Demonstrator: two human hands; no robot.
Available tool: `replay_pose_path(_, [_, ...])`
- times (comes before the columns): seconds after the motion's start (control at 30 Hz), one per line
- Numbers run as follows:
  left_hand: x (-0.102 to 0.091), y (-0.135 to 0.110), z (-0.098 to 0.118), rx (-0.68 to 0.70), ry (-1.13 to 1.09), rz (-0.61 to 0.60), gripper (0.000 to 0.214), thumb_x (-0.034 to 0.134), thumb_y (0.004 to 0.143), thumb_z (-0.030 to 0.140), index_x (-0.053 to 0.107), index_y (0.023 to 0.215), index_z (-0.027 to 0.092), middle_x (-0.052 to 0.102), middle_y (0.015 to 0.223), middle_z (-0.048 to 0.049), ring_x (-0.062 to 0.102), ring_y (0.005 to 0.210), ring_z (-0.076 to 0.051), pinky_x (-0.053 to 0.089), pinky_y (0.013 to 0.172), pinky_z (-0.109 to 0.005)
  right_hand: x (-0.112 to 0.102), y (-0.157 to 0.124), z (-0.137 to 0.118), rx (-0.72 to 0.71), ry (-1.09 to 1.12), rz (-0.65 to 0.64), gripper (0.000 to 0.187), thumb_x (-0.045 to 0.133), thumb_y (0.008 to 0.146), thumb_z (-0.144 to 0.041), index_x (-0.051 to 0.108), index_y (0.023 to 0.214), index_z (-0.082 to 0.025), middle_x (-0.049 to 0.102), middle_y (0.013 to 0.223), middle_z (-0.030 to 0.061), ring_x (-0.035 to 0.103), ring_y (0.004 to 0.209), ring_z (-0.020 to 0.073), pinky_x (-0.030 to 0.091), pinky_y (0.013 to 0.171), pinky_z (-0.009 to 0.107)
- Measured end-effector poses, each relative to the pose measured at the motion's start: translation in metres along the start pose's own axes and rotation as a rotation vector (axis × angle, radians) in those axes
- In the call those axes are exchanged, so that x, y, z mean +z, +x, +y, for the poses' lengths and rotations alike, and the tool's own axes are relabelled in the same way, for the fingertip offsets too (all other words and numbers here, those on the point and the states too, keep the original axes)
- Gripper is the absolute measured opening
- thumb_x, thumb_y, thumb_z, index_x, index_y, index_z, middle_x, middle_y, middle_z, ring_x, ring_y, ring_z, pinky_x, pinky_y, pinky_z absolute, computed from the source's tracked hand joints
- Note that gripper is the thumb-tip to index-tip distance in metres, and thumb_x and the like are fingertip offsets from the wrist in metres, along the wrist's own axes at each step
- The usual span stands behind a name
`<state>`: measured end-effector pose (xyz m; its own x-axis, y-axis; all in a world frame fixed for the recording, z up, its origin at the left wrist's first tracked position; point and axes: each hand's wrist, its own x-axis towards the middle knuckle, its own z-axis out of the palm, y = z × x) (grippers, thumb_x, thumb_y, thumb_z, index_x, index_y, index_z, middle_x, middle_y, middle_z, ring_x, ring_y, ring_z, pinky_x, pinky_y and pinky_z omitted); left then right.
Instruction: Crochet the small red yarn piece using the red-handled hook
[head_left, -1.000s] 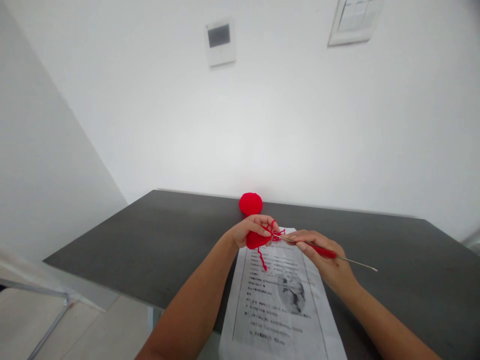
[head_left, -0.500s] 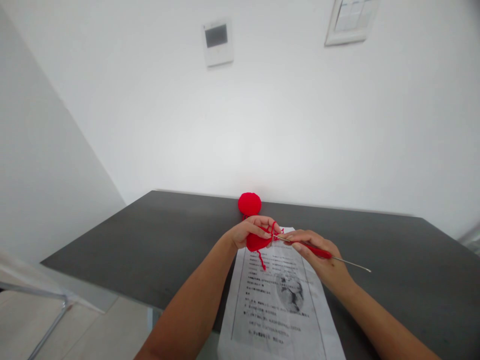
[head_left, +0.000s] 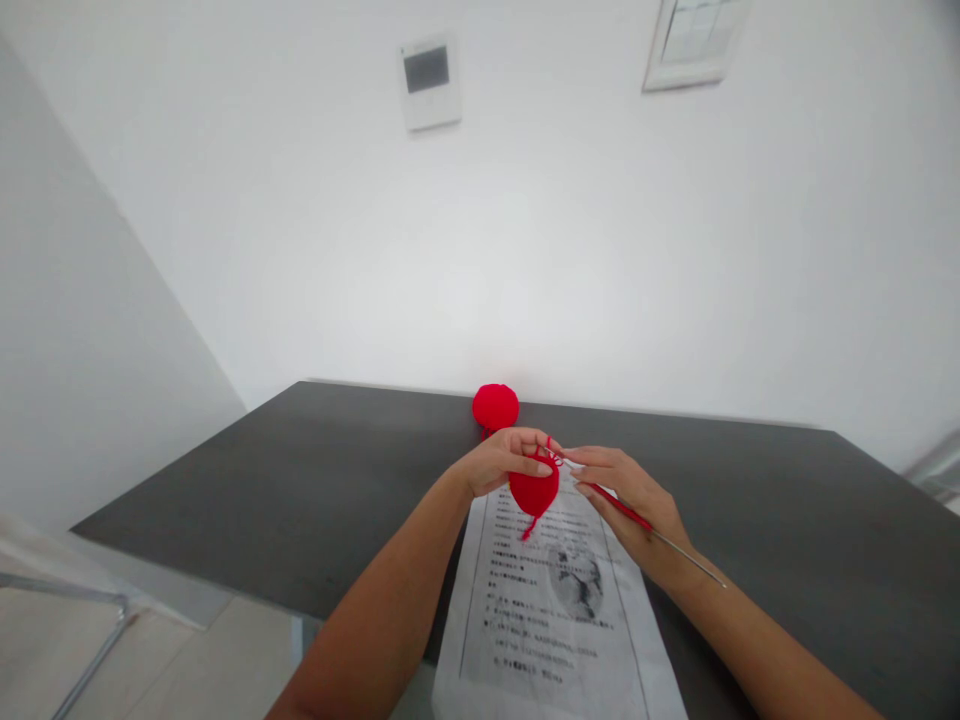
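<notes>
Pinched between the thumb and fingers of my left hand (head_left: 510,459) is a small red crochet piece (head_left: 534,490), with a short yarn tail hanging below it. A strand of red yarn runs up over my left fingers. My right hand (head_left: 634,510) is closed around a crochet hook (head_left: 626,508) with a red grip and a metal shaft at each end. The hook's front tip meets the loops at the piece's upper right edge; the exact stitch is too small to make out. Behind my left hand sits a red ball of yarn (head_left: 496,407).
A printed paper sheet (head_left: 525,620) with text and an oval picture lies under my hands on the dark grey table (head_left: 337,480). The white wall (head_left: 480,220) stands right behind the table, bearing a panel with a screen (head_left: 430,82) and a framed item (head_left: 694,45).
The crochet piece has turned to face me and its tail swings lower left. My right hand has tilted the hook, so its rear end points more steeply down. The view has shifted slightly.
</notes>
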<state>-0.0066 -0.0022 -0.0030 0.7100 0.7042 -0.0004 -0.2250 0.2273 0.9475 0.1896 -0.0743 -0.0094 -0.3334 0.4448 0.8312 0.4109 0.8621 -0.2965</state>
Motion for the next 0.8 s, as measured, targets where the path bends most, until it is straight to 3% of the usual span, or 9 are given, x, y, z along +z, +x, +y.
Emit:
replay_pose_path(0.17, [0.001, 0.001, -0.001, 0.011, 0.024, -0.009, 0.039, 0.085, 0.052, 0.018, 0.069, 0.088, 0.012, 0.069, 0.075, -0.003, 0.06, 0.066, -0.009, 0.042, 0.066, -0.02, 0.001, 0.001, 0.003, -0.003, -0.003, 0.001, 0.022, 0.055, 0.089, -0.01, 0.063, 0.104, -0.024, 0.071, 0.107, 0.0101, 0.064, 0.102, 0.0212, 0.056, 0.087, 0.038])
replay_pose_path(0.4, [-0.001, 0.003, -0.005, -0.017, 0.029, -0.042, 0.067, 0.083, 0.057, 0.016, 0.062, 0.121, 0.018, 0.072, 0.087, -0.0055, 0.065, 0.074, -0.012, 0.045, 0.074, -0.024, 0.003, 0.0, 0.005, 0.058, 0.075, -0.038, 0.023, 0.056, 0.089, -0.012, 0.064, 0.105, -0.025, 0.072, 0.104, 0.0082, 0.065, 0.099, 0.02, 0.055, 0.085, 0.036])
replay_pose_path(0.63, [0.0, 0.005, -0.005, -0.006, 0.187, 0.066, 0.081, 0.083, 0.056, 0.018, 0.053, 0.131, 0.017, 0.07, 0.082, -0.0032, 0.063, 0.076, -0.013, 0.044, 0.078, -0.027, 0.006, -0.007, 0.012, 0.358, 0.182, -0.017, 0.01, 0.057, 0.089, -0.024, 0.065, 0.094, -0.023, 0.071, 0.101, 0.0074, 0.068, 0.095, 0.0205, 0.053, 0.086, 0.034])
replay_pose_path(0.8, [0.001, 0.006, -0.005, 0.016, 0.246, 0.092, 0.078, 0.081, 0.057, 0.018, 0.053, 0.13, 0.016, 0.069, 0.084, -0.0035, 0.062, 0.076, -0.013, 0.043, 0.077, -0.028, 0.004, -0.007, 0.016, 0.537, 0.241, -0.012, 0.015, 0.059, 0.087, -0.034, 0.068, 0.089, -0.023, 0.073, 0.098, 0.0071, 0.068, 0.092, 0.0225, 0.053, 0.082, 0.035])
